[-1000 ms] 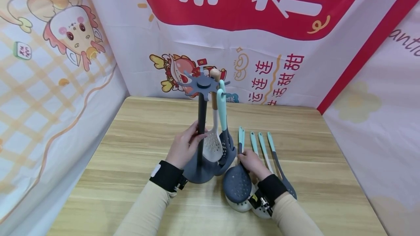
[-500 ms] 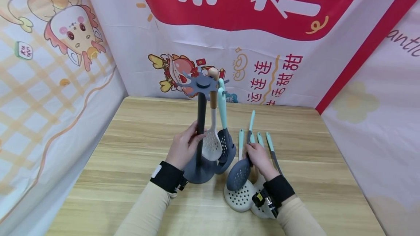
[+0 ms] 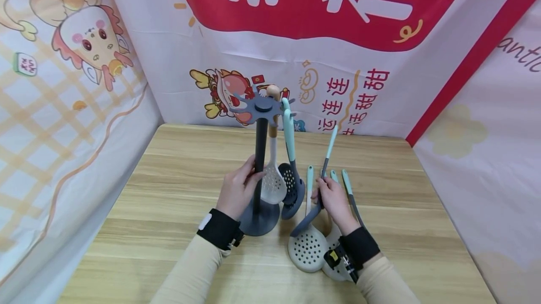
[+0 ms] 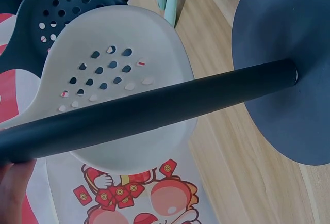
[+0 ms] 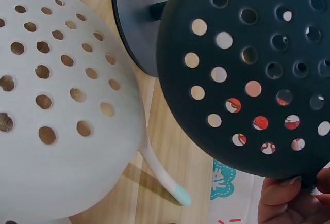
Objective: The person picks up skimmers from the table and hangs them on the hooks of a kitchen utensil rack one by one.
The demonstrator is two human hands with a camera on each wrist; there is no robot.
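My left hand (image 3: 238, 189) grips the dark pole of the utensil stand (image 3: 260, 149), whose round base rests on the table. From the stand's top hang a white slotted spoon (image 3: 272, 189) with a wooden handle and dark utensils with mint handles, among them a dark ladle (image 3: 291, 210). My right hand (image 3: 336, 203) holds a dark grey skimmer (image 5: 234, 64) by its shaft. The skimmer is tilted, its mint handle pointing up and its head above a white skimmer (image 3: 307, 250) lying on the table. In the left wrist view, the pole (image 4: 154, 102) crosses the white spoon.
Beside the white skimmer, partly behind my right hand and wrist, lie more mint-handled utensils (image 3: 347, 182). Printed cloth (image 3: 236, 50) hangs behind the wooden table (image 3: 169, 191) and along both sides.
My right hand has lifted the dark skimmer off the pile and tipped its handle upward, uncovering the white skimmer. The hanging utensils have turned slightly. My left hand stays on the pole.
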